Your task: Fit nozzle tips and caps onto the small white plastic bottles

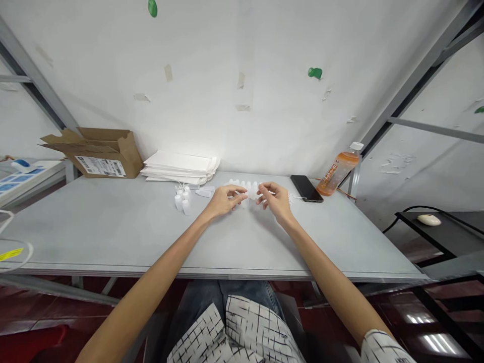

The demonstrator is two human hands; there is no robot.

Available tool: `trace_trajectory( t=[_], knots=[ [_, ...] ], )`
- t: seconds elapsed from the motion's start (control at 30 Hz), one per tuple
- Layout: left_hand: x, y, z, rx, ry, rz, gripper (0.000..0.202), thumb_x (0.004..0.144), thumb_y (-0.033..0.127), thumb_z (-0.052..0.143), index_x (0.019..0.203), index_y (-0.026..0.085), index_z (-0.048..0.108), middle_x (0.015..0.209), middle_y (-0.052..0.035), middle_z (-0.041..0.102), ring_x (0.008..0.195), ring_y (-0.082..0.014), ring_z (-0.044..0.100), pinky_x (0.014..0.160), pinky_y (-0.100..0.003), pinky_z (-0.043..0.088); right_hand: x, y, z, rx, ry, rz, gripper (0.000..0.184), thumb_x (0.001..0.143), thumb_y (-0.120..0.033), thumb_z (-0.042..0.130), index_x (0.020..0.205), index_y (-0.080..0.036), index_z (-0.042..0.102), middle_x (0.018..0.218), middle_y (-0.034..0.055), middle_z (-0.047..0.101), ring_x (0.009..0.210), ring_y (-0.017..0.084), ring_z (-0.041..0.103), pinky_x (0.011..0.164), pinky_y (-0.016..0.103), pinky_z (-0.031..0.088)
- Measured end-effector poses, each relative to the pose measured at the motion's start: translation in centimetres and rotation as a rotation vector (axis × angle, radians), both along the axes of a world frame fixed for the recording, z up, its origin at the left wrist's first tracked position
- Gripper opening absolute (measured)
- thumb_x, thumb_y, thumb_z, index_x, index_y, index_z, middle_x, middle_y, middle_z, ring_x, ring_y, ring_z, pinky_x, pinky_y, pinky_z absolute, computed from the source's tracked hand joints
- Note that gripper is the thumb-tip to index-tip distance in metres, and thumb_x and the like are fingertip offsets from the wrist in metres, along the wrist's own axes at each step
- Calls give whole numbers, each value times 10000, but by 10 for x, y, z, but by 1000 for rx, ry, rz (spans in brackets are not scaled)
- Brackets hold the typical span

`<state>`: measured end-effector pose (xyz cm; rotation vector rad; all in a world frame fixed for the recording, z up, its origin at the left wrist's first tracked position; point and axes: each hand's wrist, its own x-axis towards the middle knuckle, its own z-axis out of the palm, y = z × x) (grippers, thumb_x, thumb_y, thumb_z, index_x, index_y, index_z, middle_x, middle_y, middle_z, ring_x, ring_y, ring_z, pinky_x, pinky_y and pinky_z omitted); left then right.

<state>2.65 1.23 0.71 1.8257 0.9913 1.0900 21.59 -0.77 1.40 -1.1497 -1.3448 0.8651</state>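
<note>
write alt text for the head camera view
The left hand and right hand hold a strip of small white plastic parts over a grey table, between small white bottles and a black phone.

A white wall [234,50] with scraps of tape [241,80] and green marks [315,73] stands behind the grey worktop [113,237], crossed by grey metal beams [412,85]. A black side table [434,234] stands to the right. The dark red floor [325,317] reflects strip lights [438,343].
</note>
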Motion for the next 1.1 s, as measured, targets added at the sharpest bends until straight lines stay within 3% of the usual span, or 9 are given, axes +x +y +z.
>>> trace_trajectory(
  t=[0.13, 0.2, 0.37, 0.67, 0.83, 1.1],
  knots=[
    [-4, 7, -3, 62, 21, 13, 398, 806, 476, 656, 964, 126, 759, 976, -123, 731, 723, -167, 634, 607, -274, 497, 39, 14, 0, 182, -181, -241, 285, 768, -444, 630, 849, -172, 659, 808, 48, 677, 564, 144, 630, 441, 232, 433],
    [-5, 8, -5, 67, 24, 11, 383, 807, 472, 651, 949, 135, 765, 993, -120, 739, 756, -177, 643, 628, -275, 498, 62, 19, -4, 187, -293, -310, 270, 754, -413, 615, 859, -173, 679, 831, 55, 696, 586, 154, 632, 492, 255, 464],
    [-5, 5, -3, 28, 44, 12, 330, 816, 434, 641, 921, 145, 764, 906, -94, 750, 704, -169, 645, 659, -285, 500, 92, 17, -8, 207, -668, -297, 233, 772, -363, 566, 782, -182, 712, 724, 48, 708, 584, 172, 628, 636, 309, 478],
    [-6, 1, 2, 9, 111, 44, 305, 811, 434, 656, 861, 149, 752, 873, -69, 738, 598, -136, 610, 636, -283, 484, 68, -1, -9, 281, -887, -46, 156, 805, -270, 547, 863, -191, 668, 729, 24, 692, 582, 145, 589, 626, 268, 409],
    [-5, -5, 6, -13, 141, 61, 327, 784, 454, 692, 887, 148, 748, 762, -49, 711, 592, -151, 616, 610, -282, 467, 59, -6, -14, 178, -1069, 85, 147, 816, -200, 579, 932, -193, 669, 781, 19, 708, 607, 139, 569, 599, 256, 347],
    [-5, -4, 5, -14, 162, 40, 309, 798, 448, 676, 870, 154, 739, 625, -9, 668, 531, -138, 598, 583, -267, 467, 53, -3, -24, 171, -1103, 39, 250, 857, -153, 552, 1076, -218, 655, 885, 22, 736, 668, 154, 606, 594, 254, 322]
  ],
)
